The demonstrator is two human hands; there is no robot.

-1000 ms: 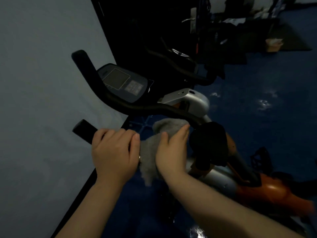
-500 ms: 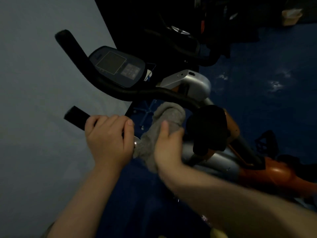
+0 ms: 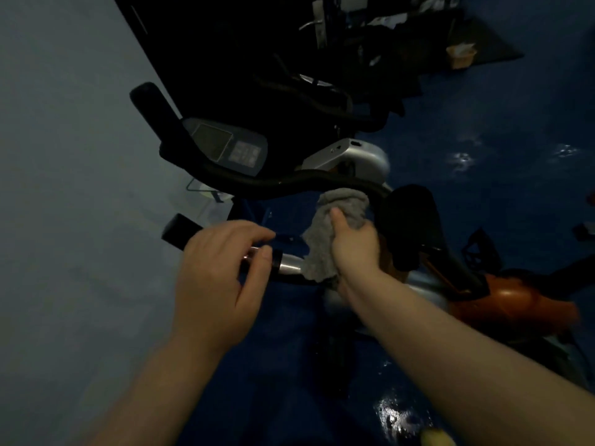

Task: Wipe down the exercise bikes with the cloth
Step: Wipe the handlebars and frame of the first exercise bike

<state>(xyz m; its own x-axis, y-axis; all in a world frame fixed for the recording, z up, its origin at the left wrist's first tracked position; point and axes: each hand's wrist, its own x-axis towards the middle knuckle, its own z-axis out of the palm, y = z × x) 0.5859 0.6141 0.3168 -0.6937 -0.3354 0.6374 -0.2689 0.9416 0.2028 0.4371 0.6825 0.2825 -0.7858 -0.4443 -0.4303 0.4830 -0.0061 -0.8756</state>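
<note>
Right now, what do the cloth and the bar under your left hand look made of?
Cloth: soft grey terry or microfibre by its nap and limp folds. Bar: bare metal, probably polished steel or chrome, by its bright sheen; its end grip is matt black, likely foam or rubber.

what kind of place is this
Most likely a small gym or workout room, dimly lit. A person wipes an exercise bike's handlebar with a grey cloth; the bike has a console, and a second handlebar shows behind it on the glossy blue floor.
</note>
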